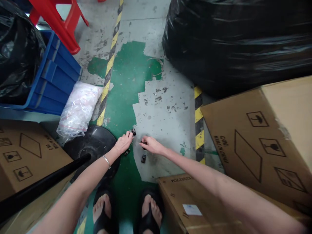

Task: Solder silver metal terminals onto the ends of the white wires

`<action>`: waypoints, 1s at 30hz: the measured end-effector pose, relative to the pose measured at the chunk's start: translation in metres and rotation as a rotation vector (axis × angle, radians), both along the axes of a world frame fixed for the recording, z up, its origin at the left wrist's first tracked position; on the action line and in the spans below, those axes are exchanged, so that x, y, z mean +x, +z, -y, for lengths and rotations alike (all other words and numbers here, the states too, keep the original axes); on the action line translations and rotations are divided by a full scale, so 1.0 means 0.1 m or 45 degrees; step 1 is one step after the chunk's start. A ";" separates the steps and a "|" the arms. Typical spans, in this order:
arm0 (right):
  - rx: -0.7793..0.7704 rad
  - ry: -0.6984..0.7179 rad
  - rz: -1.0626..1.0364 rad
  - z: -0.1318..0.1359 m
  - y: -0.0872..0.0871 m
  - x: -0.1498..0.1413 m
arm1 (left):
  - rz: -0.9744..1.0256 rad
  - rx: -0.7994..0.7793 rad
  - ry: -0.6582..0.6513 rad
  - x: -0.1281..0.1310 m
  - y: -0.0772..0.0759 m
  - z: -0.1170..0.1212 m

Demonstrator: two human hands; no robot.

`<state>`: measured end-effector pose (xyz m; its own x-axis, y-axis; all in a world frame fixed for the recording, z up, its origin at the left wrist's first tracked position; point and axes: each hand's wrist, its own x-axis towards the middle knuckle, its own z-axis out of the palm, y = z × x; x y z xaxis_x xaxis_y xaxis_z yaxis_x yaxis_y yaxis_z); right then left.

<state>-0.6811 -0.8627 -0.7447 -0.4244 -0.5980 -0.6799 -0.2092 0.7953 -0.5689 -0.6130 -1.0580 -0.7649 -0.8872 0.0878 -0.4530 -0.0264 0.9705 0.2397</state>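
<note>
My left hand (123,143) is low over the floor, its fingers closed on a small black blocky piece (133,131) that pokes out past the fingertips. My right hand (151,145) is just to the right, thumb and fingers pinched around another dark piece (145,143), mostly hidden by the fingers. Below the left hand, a similar black piece (127,151) lies on the green paint. One more black piece (143,158) rests on the grey floor below the right hand. The pieces are too small to tell their exact kind.
A round black base (97,136) with a pole stands at left, beside a clear plastic bag (79,109) and a blue crate (56,71). A red stool (70,27) is behind. Cardboard boxes (234,143) and a large black bag (234,42) flank the right.
</note>
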 end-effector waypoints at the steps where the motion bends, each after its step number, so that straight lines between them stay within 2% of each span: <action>1: -0.005 -0.032 0.081 -0.09 0.04 0.00 | -0.025 0.003 0.029 0.02 0.02 -0.01; 5: -0.056 -0.083 0.320 -0.38 0.21 0.19 | -0.093 0.048 0.094 0.09 0.10 -0.03; 9: -0.087 -0.028 0.321 -0.44 0.26 0.46 | -0.075 0.055 0.145 0.12 0.14 -0.02; 12: -0.085 0.072 0.147 -0.42 0.19 0.56 | -0.057 0.019 0.235 0.06 0.20 -0.02; 16: -0.073 0.354 -0.051 -0.39 0.03 0.57 | -0.066 -0.015 0.363 -0.12 0.31 -0.05; 21: -0.012 0.639 -0.213 -0.37 -0.09 0.56 | 0.026 0.010 0.435 -0.38 0.26 -0.27; 25: -0.064 0.737 -0.301 -0.18 -0.04 0.54 | 0.091 0.071 0.496 -0.49 0.17 -0.38; 30: -0.198 0.770 -0.316 0.31 0.00 0.54 | 0.145 0.200 0.625 -0.49 0.18 -0.18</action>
<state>-0.6273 -0.8933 -0.7450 -0.1167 -0.8628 -0.4919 -0.7317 0.4096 -0.5448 -0.6624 -1.0404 -0.7469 -0.7868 -0.2509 -0.5639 -0.5030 0.7902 0.3502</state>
